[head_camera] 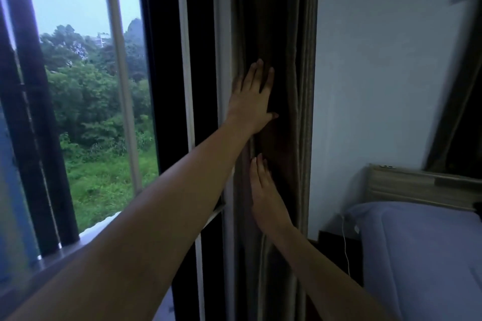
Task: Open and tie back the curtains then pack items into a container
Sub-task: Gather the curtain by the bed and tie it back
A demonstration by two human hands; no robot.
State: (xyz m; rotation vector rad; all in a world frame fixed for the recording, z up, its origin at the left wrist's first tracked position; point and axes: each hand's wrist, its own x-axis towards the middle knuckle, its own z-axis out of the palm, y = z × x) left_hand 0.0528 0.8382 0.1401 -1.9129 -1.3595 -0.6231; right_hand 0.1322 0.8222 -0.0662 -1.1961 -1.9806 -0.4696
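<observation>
- Stretching in from the lower left and closest to the camera, the left forearm is crossing the dark window frame (167,60).
- At its end the left hand (253,99) is lying flat on the gathered curtain (292,60). Its fingers are straight and pointing up and its thumb is spread to the right. It is pressing on the fabric, with nothing curled round it.
- Just below it, the right hand (264,195) is resting on the same curtain. Its fingers are straight, close together and pointing up, and they are touching the folds without gripping them.
- That dark brown curtain is hanging bunched in narrow vertical folds between the window frame and the white wall (378,60).
- To the left, the window glass (86,86) is standing uncovered and showing green trees under a grey sky.
- At lower right, a bed (422,255) with a pale bluish cover is sitting against a light wooden headboard (417,187).
- A thin white cable (345,242) is hanging down beside the bed.
- At the right edge, a second dark curtain (461,99) is hanging, blurred.
</observation>
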